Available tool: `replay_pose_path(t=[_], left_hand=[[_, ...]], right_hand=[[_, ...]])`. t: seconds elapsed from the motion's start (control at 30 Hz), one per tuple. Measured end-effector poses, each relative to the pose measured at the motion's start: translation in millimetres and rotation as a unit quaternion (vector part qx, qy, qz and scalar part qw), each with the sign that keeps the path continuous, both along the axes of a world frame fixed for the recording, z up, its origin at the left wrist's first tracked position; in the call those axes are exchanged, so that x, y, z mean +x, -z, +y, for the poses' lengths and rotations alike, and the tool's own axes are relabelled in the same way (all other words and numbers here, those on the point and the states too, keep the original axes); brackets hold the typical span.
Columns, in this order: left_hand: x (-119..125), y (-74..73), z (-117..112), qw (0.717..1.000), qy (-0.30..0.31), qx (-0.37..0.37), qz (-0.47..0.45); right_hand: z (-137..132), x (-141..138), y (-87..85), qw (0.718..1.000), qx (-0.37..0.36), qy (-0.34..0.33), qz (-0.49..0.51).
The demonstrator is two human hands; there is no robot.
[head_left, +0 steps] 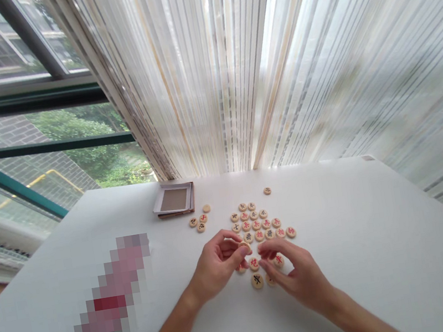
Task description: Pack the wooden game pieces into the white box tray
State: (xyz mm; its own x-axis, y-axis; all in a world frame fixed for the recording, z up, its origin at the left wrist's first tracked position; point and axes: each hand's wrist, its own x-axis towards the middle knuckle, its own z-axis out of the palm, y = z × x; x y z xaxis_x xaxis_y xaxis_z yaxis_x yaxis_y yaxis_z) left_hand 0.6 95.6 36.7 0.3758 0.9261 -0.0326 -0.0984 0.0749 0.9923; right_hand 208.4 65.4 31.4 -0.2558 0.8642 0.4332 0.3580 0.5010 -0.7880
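My left hand (222, 261) is closed, pinching a round wooden Chinese chess piece (244, 247) between thumb and fingers, just above the table. To its right, my right hand (290, 267) is curved over the lower rows, with a gap between thumb and fingertips and no piece visible in it. Around both hands, wooden pieces with red or black characters lie in rows, among them a red piece (254, 263) between the hands and a black piece (257, 281) below it. Parts of the lower rows are hidden by my fingers.
Several loose pieces (201, 227) lie left of the rows, and a single piece (267, 191) lies behind them. An open shallow box (174, 200) stands at the white table's (359, 211) back edge. At left is a pixelated pinkish object (113, 295). Curtains (199, 79) hang behind.
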Motion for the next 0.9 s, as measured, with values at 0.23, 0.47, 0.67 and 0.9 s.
replay_pose_path(t=[0.23, 0.47, 0.67, 0.9], left_hand=[[11.9, -1.9, -15.4, 0.999, 0.036, 0.011, 0.023], [14.4, 1.1, -16.1, 0.997, -0.003, 0.046, 0.060], [13.6, -2.0, -17.4, 0.994, -0.010, 0.064, 0.085], [9.4, 1.3, -14.6, 0.986, -0.010, 0.094, 0.134]], right_hand=[[-2.1, -4.0, 4.3, 0.998, 0.067, -0.022, -0.010], [-2.1, -3.7, 4.4, 0.996, 0.077, -0.034, -0.019], [-3.5, -4.6, 5.3, 0.996, 0.076, -0.035, -0.026], [-0.9, -3.3, 6.1, 0.998, 0.068, -0.005, -0.017]])
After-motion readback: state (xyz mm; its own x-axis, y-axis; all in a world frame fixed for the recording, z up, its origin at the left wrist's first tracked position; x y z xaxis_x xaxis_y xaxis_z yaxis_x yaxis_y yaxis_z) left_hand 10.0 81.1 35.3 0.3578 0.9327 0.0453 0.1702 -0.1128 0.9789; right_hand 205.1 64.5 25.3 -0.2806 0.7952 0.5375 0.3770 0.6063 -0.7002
